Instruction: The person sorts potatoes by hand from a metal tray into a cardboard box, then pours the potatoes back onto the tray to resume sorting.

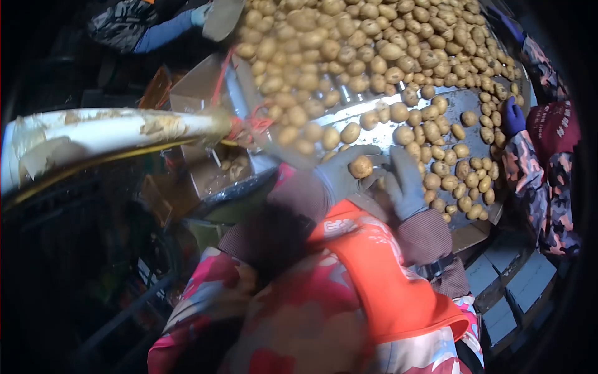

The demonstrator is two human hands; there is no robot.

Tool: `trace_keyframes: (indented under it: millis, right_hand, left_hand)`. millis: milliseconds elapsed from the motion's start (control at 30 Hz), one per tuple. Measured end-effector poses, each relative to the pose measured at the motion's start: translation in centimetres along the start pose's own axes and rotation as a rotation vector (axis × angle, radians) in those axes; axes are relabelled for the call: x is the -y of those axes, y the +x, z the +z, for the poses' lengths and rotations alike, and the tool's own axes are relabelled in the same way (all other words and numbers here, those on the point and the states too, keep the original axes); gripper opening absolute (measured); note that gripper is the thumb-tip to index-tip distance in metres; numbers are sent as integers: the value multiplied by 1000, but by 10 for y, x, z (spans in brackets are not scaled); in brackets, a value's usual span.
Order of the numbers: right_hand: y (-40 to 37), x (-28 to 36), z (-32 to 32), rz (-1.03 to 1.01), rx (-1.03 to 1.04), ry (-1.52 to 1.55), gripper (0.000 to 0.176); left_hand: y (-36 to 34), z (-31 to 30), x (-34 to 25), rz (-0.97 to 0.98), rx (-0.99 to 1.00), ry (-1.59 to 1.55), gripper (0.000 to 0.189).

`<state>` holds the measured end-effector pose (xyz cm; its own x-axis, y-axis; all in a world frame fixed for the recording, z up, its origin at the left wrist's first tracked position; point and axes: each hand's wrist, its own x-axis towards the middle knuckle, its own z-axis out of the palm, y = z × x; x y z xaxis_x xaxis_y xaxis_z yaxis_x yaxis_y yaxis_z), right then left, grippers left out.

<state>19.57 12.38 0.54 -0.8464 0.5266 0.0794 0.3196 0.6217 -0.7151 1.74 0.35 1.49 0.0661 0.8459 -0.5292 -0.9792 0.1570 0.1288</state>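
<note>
Near the front edge of a metal sorting table (458,103), my left hand (344,173) in a grey glove holds a round potato (360,166) between its fingers. My right hand (406,182), also gloved in grey, is just to the right of that potato, with its fingers pointing up and apart. Whether its fingertips touch anything is hard to tell. Loose potatoes (431,131) lie directly beyond and to the right of both hands.
A large potato heap (405,37) covers the table's far side. Left stand a cardboard box (199,93) and a white pipe (112,134) with red ties. At right is a co-worker in blue gloves (514,117); another co-worker's sleeve (165,32) shows upper left. Boxes (529,280) sit lower right.
</note>
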Motion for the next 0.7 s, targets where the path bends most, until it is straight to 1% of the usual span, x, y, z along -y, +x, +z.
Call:
trace_keyframes:
  millis: [33,67,100,167,200,233,267,333,367,400,433,500,533,600,667,700]
  right_hand:
    - [-6,-19,0,-25,62,-150,48]
    - [-10,-36,0,-162,97,-391,48]
    - [-4,-37,-5,-118,107,-384,45]
    - [17,-43,-13,-59,99,-440,40]
    - [26,-53,-16,-42,91,-499,37]
    - [32,-76,-18,-58,61,-540,32]
    - [40,-76,-24,-34,20,-587,32]
    - [56,-81,-30,198,-186,-406,35]
    - [55,-92,-22,173,-366,-443,36]
    - [59,-71,-17,221,-194,-495,36]
    - [60,-36,-5,267,-21,-542,37]
    - [31,-4,18,33,159,-602,38]
    - [-1,2,35,-248,165,-606,39]
    - [-24,-3,45,-179,132,-567,42]
    - [-24,-14,47,-214,96,-657,44]
    - [-24,-7,45,-226,107,-652,44]
  left_hand:
    - [-4,-2,-4,11,29,18,38]
    - [-10,-1,-8,26,59,36,42]
    - [-18,10,-13,54,42,42,45]
    - [-24,25,-27,6,-5,-29,43]
    - [-30,26,-27,-23,-31,-75,43]
    - [-35,24,-26,14,-13,-58,43]
    - [-39,22,-26,54,10,-37,44]
    - [-52,16,-21,141,48,-10,45]
    - [-55,12,-19,150,48,-70,43]
    - [-55,7,-16,163,48,-131,41]
    - [-54,-1,-14,178,46,-189,40]
    - [-52,-18,-13,223,37,-300,39]
    - [-55,-28,-12,256,32,-358,39]
    - [-67,-49,-22,282,-20,-317,34]
    - [-89,-72,-30,271,-127,-329,40]
    - [-101,-71,-34,305,-169,-311,42]
